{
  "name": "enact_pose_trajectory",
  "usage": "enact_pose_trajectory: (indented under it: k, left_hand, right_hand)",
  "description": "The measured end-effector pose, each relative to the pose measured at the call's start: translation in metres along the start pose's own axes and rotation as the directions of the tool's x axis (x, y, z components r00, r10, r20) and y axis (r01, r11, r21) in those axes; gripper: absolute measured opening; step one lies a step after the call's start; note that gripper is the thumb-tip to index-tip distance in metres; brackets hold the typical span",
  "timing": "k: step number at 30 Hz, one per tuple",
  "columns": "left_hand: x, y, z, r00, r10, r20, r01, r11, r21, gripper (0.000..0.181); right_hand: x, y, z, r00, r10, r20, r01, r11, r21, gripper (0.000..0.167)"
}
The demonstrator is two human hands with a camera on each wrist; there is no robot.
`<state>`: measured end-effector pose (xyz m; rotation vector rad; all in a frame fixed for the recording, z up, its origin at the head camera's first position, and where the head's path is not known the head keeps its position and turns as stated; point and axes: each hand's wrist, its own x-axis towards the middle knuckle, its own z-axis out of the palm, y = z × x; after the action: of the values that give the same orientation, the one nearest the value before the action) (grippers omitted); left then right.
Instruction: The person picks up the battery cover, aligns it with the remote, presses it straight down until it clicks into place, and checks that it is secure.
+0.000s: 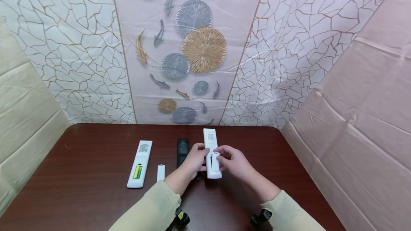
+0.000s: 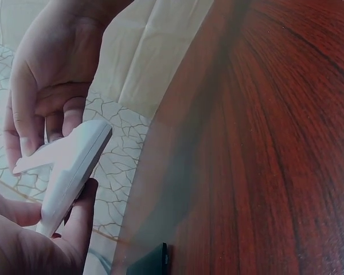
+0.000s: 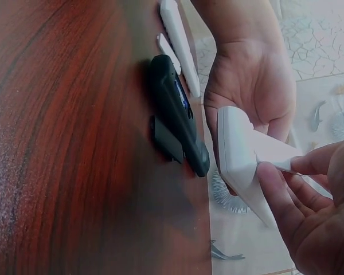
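A white remote control (image 1: 210, 138) is held back side up above the table by my left hand (image 1: 194, 159), whose thumb and fingers grip its left edge. My right hand (image 1: 236, 161) pinches the white battery cover (image 1: 216, 161) near the remote's lower half. In the left wrist view the cover (image 2: 34, 160) stands out at an angle from the remote (image 2: 83, 157), one end still against it. The right wrist view shows thumb and finger on the cover's raised end (image 3: 286, 163). Whether batteries lie inside the compartment is hidden.
On the left of the dark wooden table (image 1: 96, 159) lies another white remote (image 1: 143, 152), its compartment uncovered with batteries (image 1: 137, 171) showing. A loose white cover (image 1: 161, 172) lies beside it. Behind my left hand is a black remote (image 1: 183, 147), with a black cover (image 3: 165, 139) nearby.
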<state>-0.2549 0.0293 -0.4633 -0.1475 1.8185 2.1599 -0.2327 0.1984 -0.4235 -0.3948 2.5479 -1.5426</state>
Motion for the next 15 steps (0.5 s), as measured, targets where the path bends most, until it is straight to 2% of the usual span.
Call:
enact_pose_trajectory:
  k: [12,15]
  left_hand:
    - [-0.0014,-0.0002,0.0030,1.000,0.011,0.003,-0.011,1.000,0.019,0.044]
    - [-0.0024,-0.0002,0.0037,1.000,0.012,0.010,-0.012,1.000,0.015,0.044]
  right_hand:
    - [-0.0001,0.0035,-0.0012,1.000,-0.004,0.012,0.004,1.000,-0.023,0.021]
    - [0.0003,0.0046,-0.0019,1.000,-0.007,0.010,0.007,0.998,-0.055,0.020]
